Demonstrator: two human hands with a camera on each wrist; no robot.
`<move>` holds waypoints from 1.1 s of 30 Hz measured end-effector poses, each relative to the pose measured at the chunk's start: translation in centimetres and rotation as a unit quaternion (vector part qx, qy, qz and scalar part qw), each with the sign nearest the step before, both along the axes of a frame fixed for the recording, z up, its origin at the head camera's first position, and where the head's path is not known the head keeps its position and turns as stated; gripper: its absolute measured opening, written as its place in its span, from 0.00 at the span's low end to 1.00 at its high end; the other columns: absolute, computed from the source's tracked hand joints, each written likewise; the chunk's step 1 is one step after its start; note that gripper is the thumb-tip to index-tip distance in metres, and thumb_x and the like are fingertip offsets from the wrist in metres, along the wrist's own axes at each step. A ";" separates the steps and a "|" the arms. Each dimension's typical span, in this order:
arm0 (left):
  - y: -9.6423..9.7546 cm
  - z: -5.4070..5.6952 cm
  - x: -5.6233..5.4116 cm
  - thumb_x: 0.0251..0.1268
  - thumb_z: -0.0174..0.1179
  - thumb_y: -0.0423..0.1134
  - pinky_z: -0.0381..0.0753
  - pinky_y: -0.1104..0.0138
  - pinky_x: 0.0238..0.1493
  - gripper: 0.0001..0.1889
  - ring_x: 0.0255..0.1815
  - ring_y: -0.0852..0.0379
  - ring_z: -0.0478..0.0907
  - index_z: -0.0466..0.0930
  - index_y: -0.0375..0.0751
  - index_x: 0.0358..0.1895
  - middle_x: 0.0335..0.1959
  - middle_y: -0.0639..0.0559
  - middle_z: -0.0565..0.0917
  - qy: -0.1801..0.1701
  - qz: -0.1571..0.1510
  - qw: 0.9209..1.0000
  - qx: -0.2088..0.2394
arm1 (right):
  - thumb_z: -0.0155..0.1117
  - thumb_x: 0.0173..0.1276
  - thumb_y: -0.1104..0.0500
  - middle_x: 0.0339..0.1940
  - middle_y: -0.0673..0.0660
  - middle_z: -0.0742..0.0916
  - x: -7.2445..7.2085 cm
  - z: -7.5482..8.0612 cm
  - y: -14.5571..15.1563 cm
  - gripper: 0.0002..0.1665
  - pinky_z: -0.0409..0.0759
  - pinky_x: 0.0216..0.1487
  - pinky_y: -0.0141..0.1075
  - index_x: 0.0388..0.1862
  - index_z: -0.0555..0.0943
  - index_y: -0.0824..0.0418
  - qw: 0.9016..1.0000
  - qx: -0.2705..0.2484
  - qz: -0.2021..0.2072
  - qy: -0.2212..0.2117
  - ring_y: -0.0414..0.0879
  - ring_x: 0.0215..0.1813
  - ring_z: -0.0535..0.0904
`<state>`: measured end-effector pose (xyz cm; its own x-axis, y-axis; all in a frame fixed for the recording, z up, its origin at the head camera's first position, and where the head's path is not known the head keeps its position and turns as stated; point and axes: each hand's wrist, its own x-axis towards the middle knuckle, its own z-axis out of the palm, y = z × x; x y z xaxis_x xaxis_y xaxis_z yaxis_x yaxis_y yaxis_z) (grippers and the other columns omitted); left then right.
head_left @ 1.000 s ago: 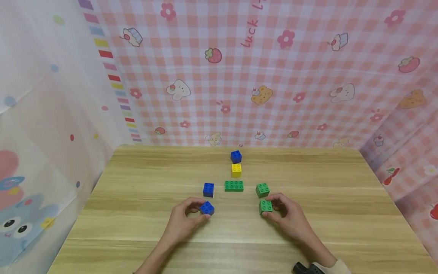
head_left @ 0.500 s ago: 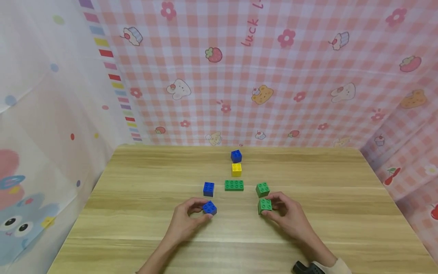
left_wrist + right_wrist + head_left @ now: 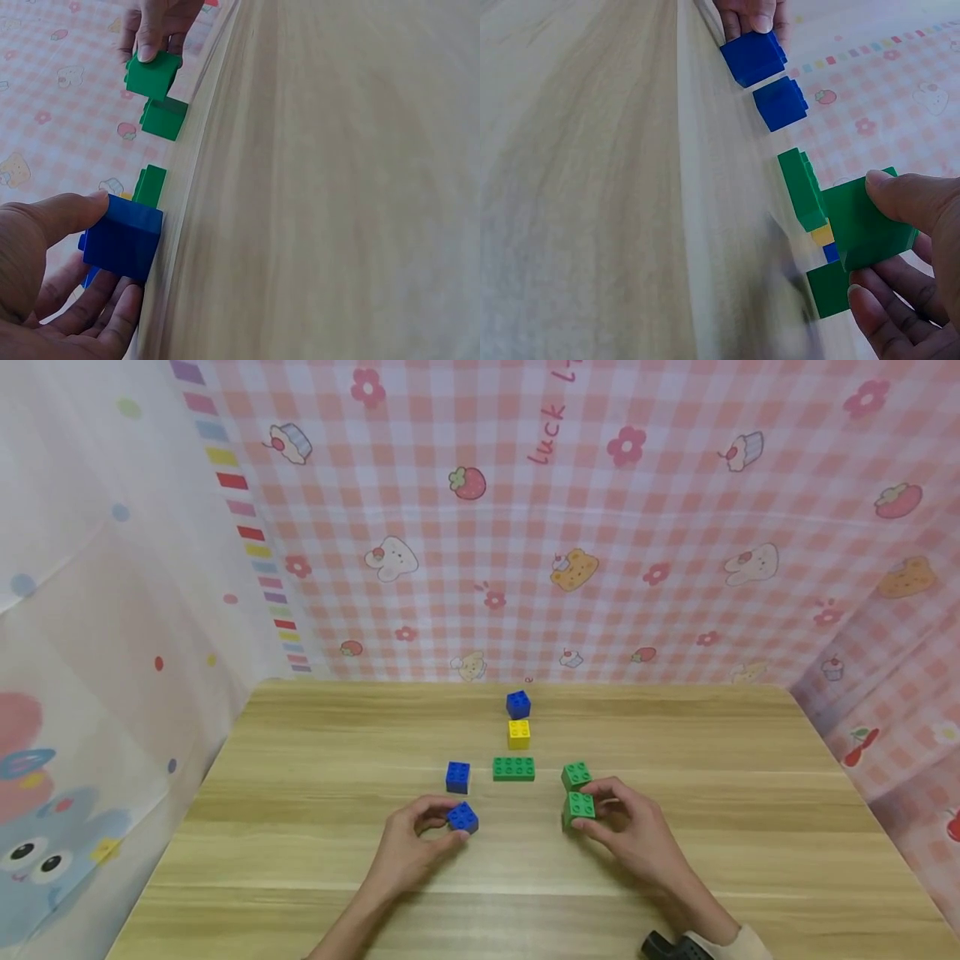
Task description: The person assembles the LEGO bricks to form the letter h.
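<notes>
My left hand (image 3: 412, 843) pinches a blue toy building block (image 3: 462, 817) between thumb and fingers, its studs facing up and its corners turned. Just beyond it on the table is a second blue block (image 3: 458, 777). On the other side, my right hand (image 3: 633, 831) grips a green square block (image 3: 580, 807) by its sides. Another green block (image 3: 577, 775) stands right behind, partly overlapped by the held one in the head view. The right wrist view shows the held green block (image 3: 866, 221) large in front, with the thumb on its side.
A flat green block (image 3: 513, 768) with two rows of studs lies between the hands, farther back. Behind it stand a yellow block (image 3: 519, 734) and a blue block (image 3: 518, 704). The wooden table (image 3: 315, 752) ends at a pink checked curtain (image 3: 510, 527).
My left hand has shifted slightly right with its blue block. My right hand has brought its green block slightly left and farther back, toward the green block behind it.
</notes>
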<state>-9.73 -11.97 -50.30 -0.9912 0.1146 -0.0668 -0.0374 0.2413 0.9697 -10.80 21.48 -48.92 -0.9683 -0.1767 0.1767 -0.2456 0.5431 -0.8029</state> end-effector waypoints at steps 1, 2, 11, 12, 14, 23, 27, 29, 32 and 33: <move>0.0 0.0 0.0 0.55 0.77 0.33 0.85 0.65 0.60 0.22 0.54 0.52 0.84 0.85 0.44 0.54 0.56 0.47 0.86 0.000 0.000 1.000 0.000 | 0.82 0.57 0.57 0.49 0.48 0.88 0.0 0.1 0.0 0.24 0.88 0.52 0.36 0.51 0.82 0.48 1.000 -0.002 0.001 0.002 0.40 0.46 0.85; 0.0 0.0 0.0 0.55 0.77 0.33 0.85 0.65 0.60 0.22 0.54 0.52 0.84 0.85 0.44 0.54 0.57 0.47 0.86 0.000 0.000 1.000 0.000 | 0.82 0.57 0.57 0.49 0.48 0.88 0.0 0.1 -0.1 0.24 0.88 0.52 0.36 0.51 0.82 0.49 1.000 -0.003 0.003 0.003 0.40 0.46 0.85; 0.4 -0.1 -0.2 0.55 0.77 0.33 0.85 0.66 0.61 0.21 0.56 0.50 0.84 0.85 0.44 0.54 0.58 0.45 0.85 -0.002 -0.012 1.000 0.014 | 0.81 0.58 0.57 0.50 0.49 0.88 -0.1 0.7 -0.2 0.24 0.88 0.54 0.38 0.52 0.82 0.50 1.000 0.000 0.005 0.003 0.41 0.47 0.85; 0.4 -0.1 -0.2 0.55 0.77 0.33 0.85 0.66 0.61 0.21 0.56 0.49 0.84 0.85 0.44 0.54 0.58 0.45 0.85 -0.002 -0.014 1.000 0.016 | 0.81 0.58 0.56 0.49 0.49 0.88 -0.1 0.7 -0.2 0.24 0.88 0.54 0.38 0.52 0.82 0.50 1.000 0.001 0.004 0.004 0.41 0.48 0.85; 0.5 -0.1 -0.3 0.55 0.76 0.33 0.85 0.66 0.61 0.21 0.57 0.49 0.84 0.85 0.44 0.54 0.58 0.45 0.85 -0.004 -0.018 1.000 0.021 | 0.81 0.59 0.55 0.49 0.48 0.88 -0.2 0.8 -0.3 0.23 0.88 0.55 0.38 0.51 0.82 0.49 1.000 0.002 0.004 0.003 0.40 0.48 0.84; 0.8 -0.2 -0.5 0.56 0.75 0.32 0.85 0.68 0.61 0.21 0.58 0.48 0.83 0.84 0.42 0.55 0.59 0.42 0.84 -0.006 -0.026 0.999 0.025 | 0.81 0.59 0.56 0.51 0.49 0.88 -0.7 1.5 -0.9 0.22 0.89 0.53 0.44 0.51 0.82 0.49 1.000 -0.009 0.013 0.018 0.39 0.49 0.84; 1.0 -0.3 -0.7 0.57 0.75 0.33 0.85 0.68 0.60 0.22 0.58 0.47 0.83 0.84 0.41 0.56 0.59 0.41 0.83 -0.011 -0.032 0.999 0.024 | 0.80 0.60 0.57 0.52 0.48 0.88 -0.9 1.8 -1.2 0.22 0.89 0.54 0.44 0.51 0.82 0.48 0.999 -0.015 0.020 0.022 0.39 0.49 0.84; 1.1 -0.4 -0.8 0.57 0.75 0.34 0.85 0.68 0.60 0.22 0.58 0.47 0.83 0.83 0.41 0.56 0.60 0.41 0.83 -0.014 -0.035 0.999 0.021 | 0.80 0.60 0.57 0.52 0.48 0.88 -1.0 1.9 -1.4 0.22 0.89 0.54 0.44 0.51 0.82 0.48 0.999 -0.019 0.024 0.025 0.40 0.50 0.85; 1.3 -0.4 -0.9 0.58 0.75 0.34 0.85 0.68 0.61 0.22 0.59 0.47 0.83 0.83 0.41 0.56 0.60 0.41 0.83 -0.020 -0.039 0.999 0.020 | 0.80 0.60 0.57 0.52 0.48 0.88 -1.1 2.0 -1.7 0.22 0.89 0.54 0.44 0.51 0.82 0.49 0.999 -0.026 0.028 0.026 0.43 0.50 0.85; 1.4 -0.4 -0.9 0.58 0.75 0.34 0.85 0.68 0.61 0.22 0.59 0.47 0.83 0.83 0.41 0.56 0.60 0.41 0.82 -0.022 -0.040 0.999 0.020 | 0.80 0.60 0.57 0.53 0.49 0.88 -1.1 2.0 -1.7 0.21 0.89 0.54 0.44 0.51 0.82 0.49 0.999 -0.028 0.031 0.027 0.44 0.50 0.85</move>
